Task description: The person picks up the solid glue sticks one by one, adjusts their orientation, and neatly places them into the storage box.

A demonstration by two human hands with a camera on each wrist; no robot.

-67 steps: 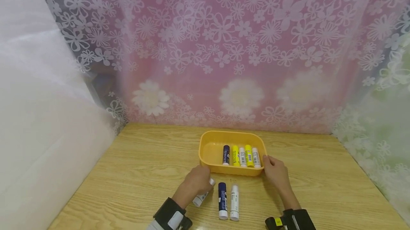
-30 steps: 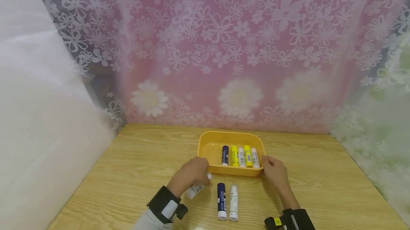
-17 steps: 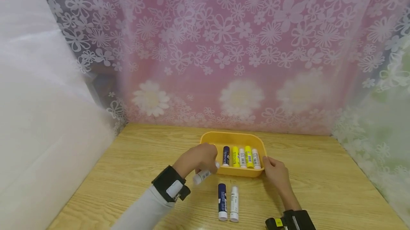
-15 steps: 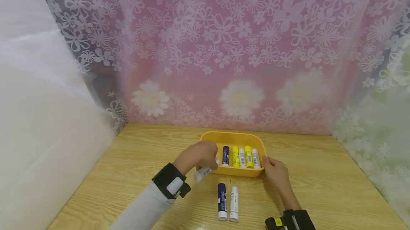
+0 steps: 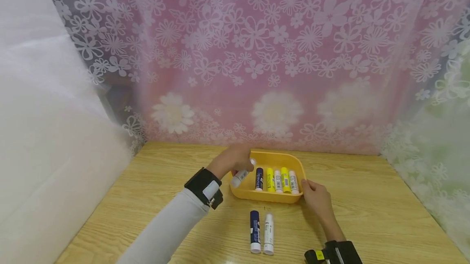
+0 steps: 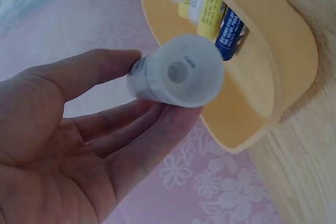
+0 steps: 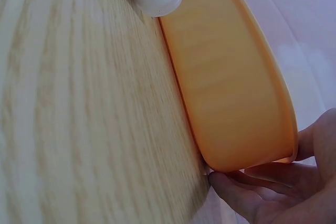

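My left hand (image 5: 233,160) pinches a white glue stick (image 5: 240,177) between thumb and fingers, tilted above the left end of a yellow-orange plastic bin (image 5: 253,194). The left wrist view shows the round end of that glue stick (image 6: 181,72) facing the camera. At the bin's near right corner, my right hand (image 5: 316,198) grips the wall, thumb at the rim and fingers low on the outside (image 7: 283,182). Inside the bin lie a navy glue stick (image 5: 259,179), then yellow glue sticks (image 5: 270,180) alternating with white ones (image 5: 278,181), side by side.
On the wood-grain table (image 5: 176,190), in front of the bin, a navy glue stick (image 5: 255,231) and a white glue stick (image 5: 269,233) lie parallel. A flowered curtain (image 5: 271,72) hangs behind the table; a white sheet (image 5: 58,133) borders the left.
My left hand has lifted the white glue stick off the table and carried it up, over the bin's near wall to its left end. The right hand has stayed at the corner.
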